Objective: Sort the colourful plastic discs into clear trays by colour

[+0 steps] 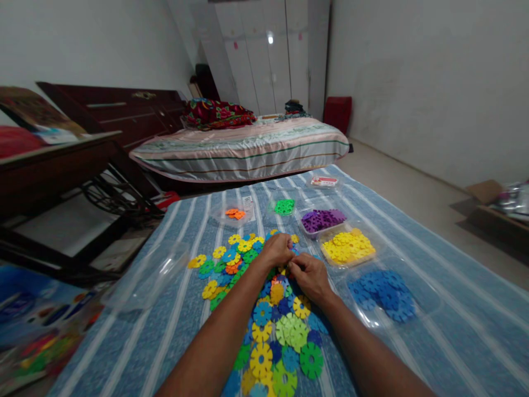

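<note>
My left hand (280,250) and my right hand (311,275) meet over a loose pile of plastic snowflake discs (261,359). Both have their fingers closed and pinched close together; anything between them is hidden by the fingers. The notched, flower-like discs are yellow, green, lime, light blue, dark blue and orange, spread beneath and between my forearms. To the right of my right hand, yellow discs (347,246) fill one transparent tub, and blue discs (382,293) lie in another. Beyond my hands are tubs of purple discs (322,220), green discs (285,207) and orange discs (235,214).
A transparent container (155,275) lies at the left on the striped blue cloth (417,275). Another with a red label (324,181) stands at the far edge. Past it is a bed (248,146); a dark wooden table (53,160) is at the left.
</note>
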Demonstrator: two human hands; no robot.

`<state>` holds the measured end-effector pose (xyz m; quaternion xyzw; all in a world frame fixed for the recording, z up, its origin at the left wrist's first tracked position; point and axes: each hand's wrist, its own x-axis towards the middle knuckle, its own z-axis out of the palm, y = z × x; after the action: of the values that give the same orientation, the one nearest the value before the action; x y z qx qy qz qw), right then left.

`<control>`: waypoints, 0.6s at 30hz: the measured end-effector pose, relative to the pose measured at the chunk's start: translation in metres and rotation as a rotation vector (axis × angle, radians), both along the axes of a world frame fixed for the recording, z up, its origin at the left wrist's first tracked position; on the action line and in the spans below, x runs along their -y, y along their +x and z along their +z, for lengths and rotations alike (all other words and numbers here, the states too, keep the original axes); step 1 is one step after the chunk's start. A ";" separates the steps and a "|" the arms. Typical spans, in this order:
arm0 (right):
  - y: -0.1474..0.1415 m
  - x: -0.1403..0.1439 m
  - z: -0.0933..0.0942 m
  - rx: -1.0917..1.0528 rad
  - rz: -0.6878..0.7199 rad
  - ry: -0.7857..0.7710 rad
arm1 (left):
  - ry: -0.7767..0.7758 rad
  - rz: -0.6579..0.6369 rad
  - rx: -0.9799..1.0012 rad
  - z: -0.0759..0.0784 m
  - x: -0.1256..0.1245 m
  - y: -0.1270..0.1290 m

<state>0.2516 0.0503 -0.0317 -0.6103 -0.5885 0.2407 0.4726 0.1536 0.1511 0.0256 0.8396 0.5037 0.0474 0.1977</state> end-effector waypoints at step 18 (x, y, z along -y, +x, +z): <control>-0.002 0.000 0.003 0.022 -0.009 -0.011 | -0.084 0.130 0.304 -0.007 0.004 -0.020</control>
<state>0.2501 0.0499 -0.0285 -0.6180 -0.5895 0.2352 0.4638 0.1331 0.1471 0.0190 0.7793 0.5230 0.1653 0.3030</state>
